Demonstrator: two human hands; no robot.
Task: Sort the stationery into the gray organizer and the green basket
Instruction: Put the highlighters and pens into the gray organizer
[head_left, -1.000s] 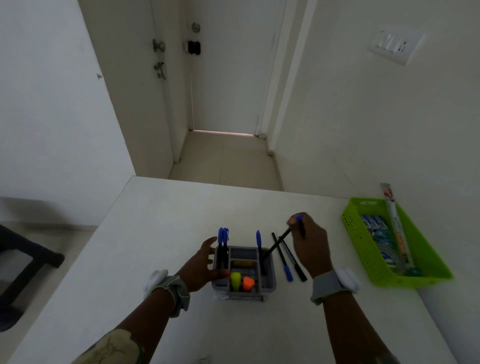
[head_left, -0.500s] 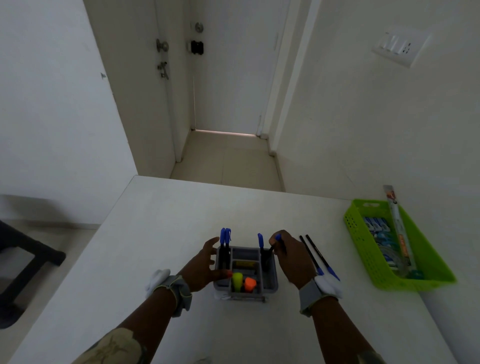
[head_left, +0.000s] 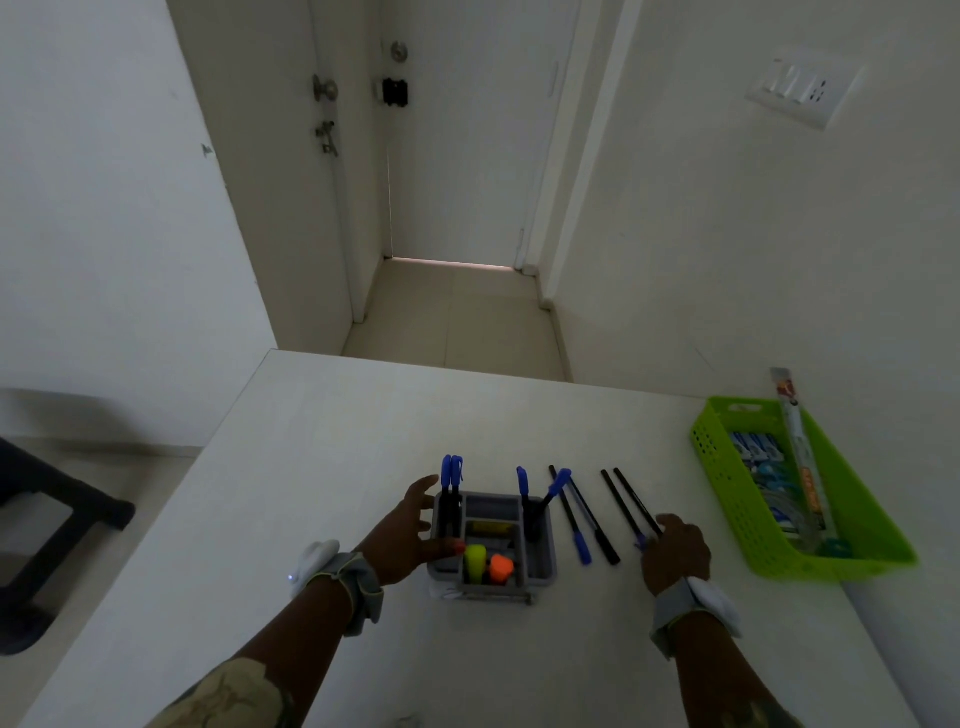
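The gray organizer (head_left: 545, 564) stands on the white table near me. Two blue-capped pens (head_left: 451, 478) stand in its left slot and two more (head_left: 540, 491) in its right slot. A yellow highlighter (head_left: 474, 558) and an orange one (head_left: 501, 566) sit at its front. My left hand (head_left: 410, 525) clasps the organizer's left wall. Two pens (head_left: 584, 519) lie just right of it. Further right lie two black pens (head_left: 626, 499). My right hand (head_left: 675, 551) curls over their near ends; I cannot tell whether it grips them. The green basket (head_left: 727, 483) sits at the far right.
The basket holds a long ruler (head_left: 802, 467) that sticks out over its far rim, and several packets (head_left: 753, 449). The table's right edge meets the wall. A dark chair base (head_left: 57, 499) stands on the floor to the left.
My right hand left a blue-capped pen leaning in the organizer's right slot, then moved right onto the two black pens. My left hand has stayed on the organizer.
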